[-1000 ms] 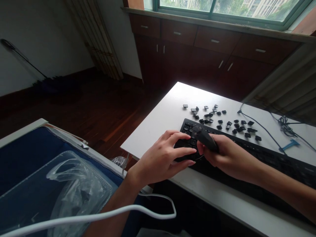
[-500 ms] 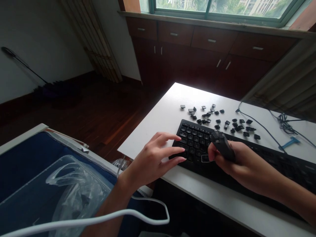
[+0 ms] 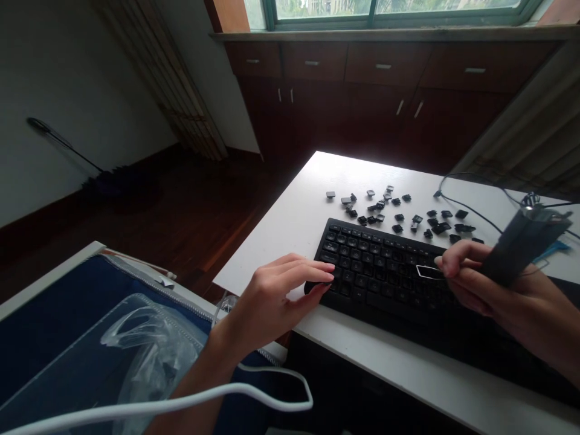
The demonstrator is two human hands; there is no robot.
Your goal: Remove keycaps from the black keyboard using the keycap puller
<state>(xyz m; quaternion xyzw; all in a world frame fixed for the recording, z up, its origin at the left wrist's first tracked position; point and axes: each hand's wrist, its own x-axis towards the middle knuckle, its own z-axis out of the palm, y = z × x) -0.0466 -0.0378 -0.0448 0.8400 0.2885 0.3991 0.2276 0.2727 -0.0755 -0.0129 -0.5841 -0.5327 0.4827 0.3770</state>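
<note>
My left hand [image 3: 287, 290] is at the left end of a black keyboard [image 3: 380, 309], with fingertips and thumb drawn close together over the end keys. Whether a key or loose keycap is between them is hidden. My right hand [image 3: 512, 296] is closed around a dark grey keycap puller [image 3: 521, 244], its block-like body tilted up. A thin wire loop sticks out past my fingers, above the right-hand part of the keyboard. Several loose black keycaps [image 3: 440, 228] lie scattered behind the keyboard. My right hand and forearm cover much of its right side.
The keyboard rests on a white table [image 3: 267, 241]. A black cable [image 3: 471, 215] runs behind my right hand, near a partly hidden blue tool [image 3: 553, 249]. At the left are a blue fabric piece [image 3: 54, 338] with clear plastic [image 3: 154, 350] and a white cord [image 3: 199, 396].
My right hand has moved right with the keycap puller, uncovering more keys. My left fingers, spread before, have come together near the keyboard's left end. The view has shifted slightly.
</note>
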